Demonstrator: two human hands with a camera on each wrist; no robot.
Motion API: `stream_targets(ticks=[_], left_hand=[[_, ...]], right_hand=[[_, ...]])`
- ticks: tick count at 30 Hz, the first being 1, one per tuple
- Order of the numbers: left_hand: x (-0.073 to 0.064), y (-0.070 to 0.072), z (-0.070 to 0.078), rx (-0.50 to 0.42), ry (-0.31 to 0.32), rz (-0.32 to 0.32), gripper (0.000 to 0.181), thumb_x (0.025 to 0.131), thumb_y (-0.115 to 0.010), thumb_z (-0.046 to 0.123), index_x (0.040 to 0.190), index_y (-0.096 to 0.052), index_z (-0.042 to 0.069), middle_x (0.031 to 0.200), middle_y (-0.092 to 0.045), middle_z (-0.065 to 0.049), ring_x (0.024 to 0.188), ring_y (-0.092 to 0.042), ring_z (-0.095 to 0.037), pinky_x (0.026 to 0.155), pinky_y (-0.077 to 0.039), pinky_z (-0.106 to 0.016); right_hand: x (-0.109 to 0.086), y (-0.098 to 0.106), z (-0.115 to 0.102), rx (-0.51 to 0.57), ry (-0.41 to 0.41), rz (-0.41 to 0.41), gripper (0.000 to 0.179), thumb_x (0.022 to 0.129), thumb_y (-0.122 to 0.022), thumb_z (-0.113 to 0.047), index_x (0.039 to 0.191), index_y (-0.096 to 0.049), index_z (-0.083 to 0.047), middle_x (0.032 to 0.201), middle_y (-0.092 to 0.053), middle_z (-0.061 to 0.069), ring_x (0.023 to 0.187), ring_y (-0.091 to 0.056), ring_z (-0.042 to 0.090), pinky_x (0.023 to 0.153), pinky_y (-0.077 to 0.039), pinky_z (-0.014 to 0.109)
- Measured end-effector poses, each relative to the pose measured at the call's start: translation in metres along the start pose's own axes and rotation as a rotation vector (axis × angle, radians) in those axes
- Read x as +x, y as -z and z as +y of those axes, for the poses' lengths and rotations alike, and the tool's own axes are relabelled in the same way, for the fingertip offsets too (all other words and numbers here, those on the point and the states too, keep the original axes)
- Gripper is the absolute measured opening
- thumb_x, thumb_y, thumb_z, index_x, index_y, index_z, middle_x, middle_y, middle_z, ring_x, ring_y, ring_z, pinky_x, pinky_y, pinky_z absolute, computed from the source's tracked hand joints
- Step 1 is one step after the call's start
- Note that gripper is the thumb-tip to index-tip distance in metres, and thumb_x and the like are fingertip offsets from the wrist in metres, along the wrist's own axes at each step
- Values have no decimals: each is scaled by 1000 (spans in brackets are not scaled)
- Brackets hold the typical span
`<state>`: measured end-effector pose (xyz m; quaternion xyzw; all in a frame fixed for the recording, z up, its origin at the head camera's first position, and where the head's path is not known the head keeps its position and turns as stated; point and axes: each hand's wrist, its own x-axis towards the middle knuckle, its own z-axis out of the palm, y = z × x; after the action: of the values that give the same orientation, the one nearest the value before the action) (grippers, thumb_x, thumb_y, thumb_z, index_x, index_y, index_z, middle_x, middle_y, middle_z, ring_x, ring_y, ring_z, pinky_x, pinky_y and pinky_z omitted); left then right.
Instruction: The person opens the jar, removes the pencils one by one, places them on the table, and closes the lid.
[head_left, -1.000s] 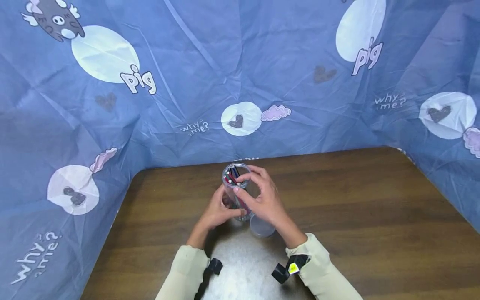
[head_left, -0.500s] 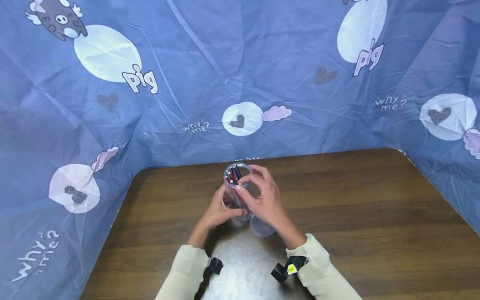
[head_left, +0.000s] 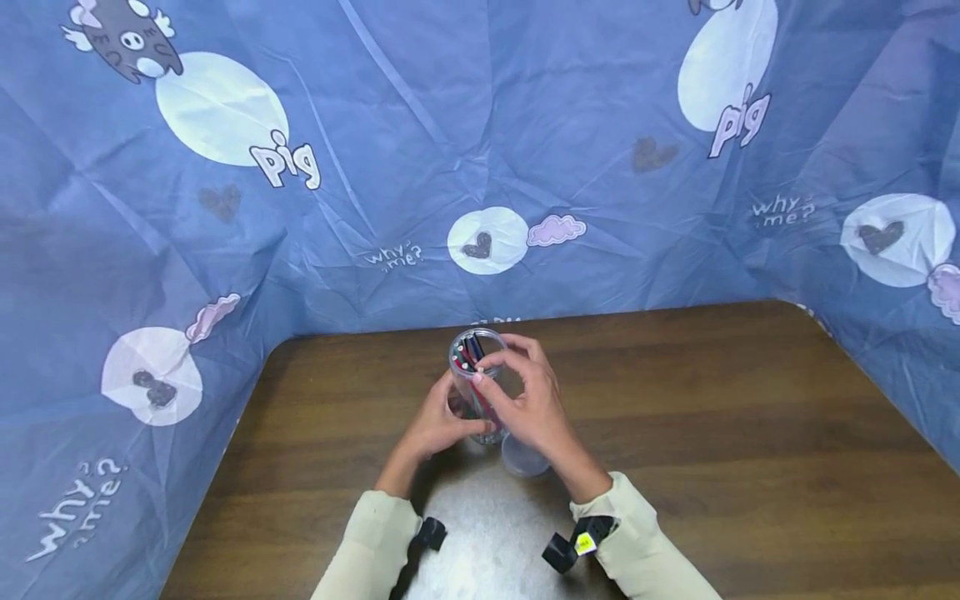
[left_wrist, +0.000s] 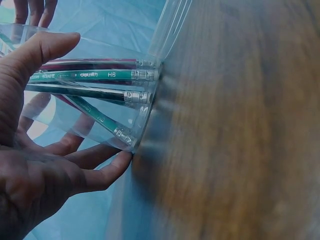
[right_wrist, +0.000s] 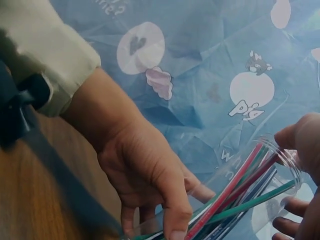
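Left hand (head_left: 435, 425) fingers were curled round the lower part of a clear jar (head_left: 462, 385), clamped on it with the thumb across the near side. Right hand (head_left: 534, 404) fingers were bent at the jar's mouth, thumb at the rim; whether they pinched a pencil or only the rim, one cannot tell. The jar was roughly upright at the worktop (head_left: 712, 425), between the two hands. Inside the jar leaned a bunch of pencils (left_wrist: 82, 75), red, green and dark, their silvery ends at the jar's base and one green one marked HB. A round translucent lid (head_left: 525, 457) lay close beside the jar's base, on its near right. Beyond the jar hung blue printed cloth (head_left: 390, 167); nearer the wearer than the jar were two pale sleeves (head_left: 372, 537).
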<state>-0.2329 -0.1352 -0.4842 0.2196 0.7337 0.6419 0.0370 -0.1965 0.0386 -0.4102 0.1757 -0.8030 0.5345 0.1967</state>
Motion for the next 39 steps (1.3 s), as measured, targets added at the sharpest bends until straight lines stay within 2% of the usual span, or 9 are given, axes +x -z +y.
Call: stream_targets(ticks=[12,18,24,28,31,34,39], left_hand=[[-1,-1,-2,-42,-9,-6,84,68,-81,-12,142,-45,3,126,-60,-18,105,-63,-21,87,-55,-34],[-1,-1,-2,-31,0,-2,86,66,-83,-12,142,-46,6,122,-63,-16,101,-65,-21,83,-57,-34],[0,1,-2,-23,-1,3,86,67,-83,-10,142,-46,7,123,-64,-16,100,-66,-21,83,-57,-37],[-1,1,-3,-9,2,11,86,67,-83,-9,142,-46,9,121,-64,-15,98,-66,-26,81,-58,-42],[-2,1,-2,-8,11,9,86,67,-83,-9,142,-46,8,121,-64,-15,99,-65,-31,82,-58,-44],[-2,1,-2,-9,12,8,84,67,-82,-9,142,-46,7,121,-63,-20,100,-65,-34,83,-57,-43],[0,-1,-2,11,13,21,80,67,-82,-10,139,-48,3,119,-63,-23,97,-65,-26,82,-57,-39]], right_hand=[[-3,-7,-1,84,-11,69,12,85,-75,-19,95,-74,-11,133,-56,14,125,-50,27,101,-40,50],[-3,-8,0,90,-1,82,11,86,-75,-18,94,-73,-11,134,-54,16,125,-50,28,101,-40,51],[-2,-10,0,120,4,103,11,86,-76,-16,95,-74,-10,134,-55,17,124,-50,27,99,-40,48],[-2,-11,-1,164,16,120,12,86,-76,-15,96,-74,-9,133,-54,19,124,-49,28,95,-42,52],[-2,-12,-1,180,32,145,12,87,-75,-16,96,-74,-8,131,-54,20,122,-49,30,92,-43,55],[-1,-12,-2,165,53,181,13,89,-74,-19,97,-74,-8,130,-54,19,121,-50,30,92,-43,52],[3,-10,-4,152,84,243,13,92,-71,-16,99,-71,-5,127,-57,18,117,-53,29,93,-44,46]])
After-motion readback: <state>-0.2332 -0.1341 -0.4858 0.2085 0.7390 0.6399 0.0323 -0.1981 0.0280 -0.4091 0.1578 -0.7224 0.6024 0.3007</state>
